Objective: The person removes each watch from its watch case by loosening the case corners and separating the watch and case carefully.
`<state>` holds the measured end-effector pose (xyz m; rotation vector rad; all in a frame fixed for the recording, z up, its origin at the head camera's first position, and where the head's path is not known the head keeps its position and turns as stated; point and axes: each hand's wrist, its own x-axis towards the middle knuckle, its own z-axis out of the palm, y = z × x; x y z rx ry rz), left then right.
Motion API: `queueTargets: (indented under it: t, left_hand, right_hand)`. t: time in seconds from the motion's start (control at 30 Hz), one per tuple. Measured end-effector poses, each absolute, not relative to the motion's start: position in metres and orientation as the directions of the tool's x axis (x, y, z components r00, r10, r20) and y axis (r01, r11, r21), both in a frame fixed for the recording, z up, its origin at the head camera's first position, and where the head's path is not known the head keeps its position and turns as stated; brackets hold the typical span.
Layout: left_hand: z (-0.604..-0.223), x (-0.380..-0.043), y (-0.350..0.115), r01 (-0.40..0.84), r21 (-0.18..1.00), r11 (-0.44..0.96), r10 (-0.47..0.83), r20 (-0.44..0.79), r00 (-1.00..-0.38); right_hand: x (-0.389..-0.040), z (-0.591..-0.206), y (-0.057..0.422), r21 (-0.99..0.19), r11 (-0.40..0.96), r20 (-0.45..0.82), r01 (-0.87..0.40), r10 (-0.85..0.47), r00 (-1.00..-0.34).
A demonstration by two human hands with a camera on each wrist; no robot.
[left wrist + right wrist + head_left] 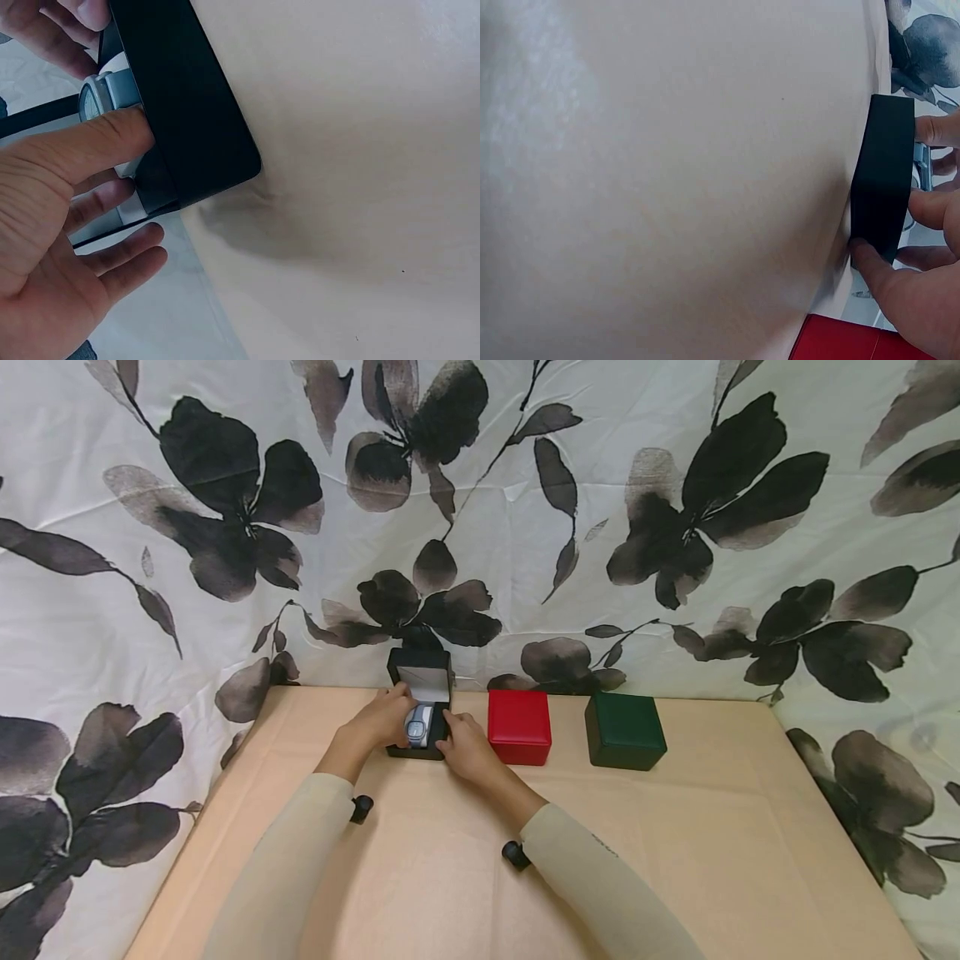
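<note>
A black watch box (pixel 415 752) stands at the back left of the table, its lid (pixel 420 657) raised and lined in pale grey. Inside lies a silver wristwatch with a bluish face (pixel 417 727). My left hand (pixel 386 717) reaches in from the left; in the left wrist view its thumb and forefinger pinch the wristwatch (pixel 120 88), the other fingers loosely bent. With my right hand (pixel 468 746) I hold the right side of the box; the right wrist view has the thumb on the front corner of the box (pixel 885 165) and fingers at its rim.
A closed red box (pixel 519 727) stands just right of my right hand, and a closed green box (pixel 626 731) farther right. Behind the table (pixel 450 860) hangs a white cloth with dark flowers (pixel 517 527).
</note>
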<state>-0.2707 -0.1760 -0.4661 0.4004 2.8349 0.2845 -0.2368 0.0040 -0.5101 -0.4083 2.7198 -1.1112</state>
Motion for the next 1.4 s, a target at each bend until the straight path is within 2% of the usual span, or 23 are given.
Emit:
queueTargets:
  t: [0.33, 0.93, 1.4]
  left_hand:
    - [-0.467, -0.274, -0.177, 0.243, 0.225, 0.943, 0.294, -0.23, -0.928]
    - [-0.474, -0.275, -0.187, 0.273, 0.363, 0.891, 0.35, -0.168, -0.921]
    - [-0.475, -0.275, -0.19, 0.286, 0.392, 0.874, 0.367, -0.146, -0.919]
  right_hand:
    - [-0.237, -0.511, 0.004, -0.702, 0.69, -0.068, -0.174, -0.308, -0.949]
    - [-0.237, -0.509, 0.004, -0.705, 0.687, -0.071, -0.175, -0.314, -0.947]
    - [-0.236, -0.509, 0.003, -0.7, 0.695, -0.078, -0.165, -0.304, -0.95]
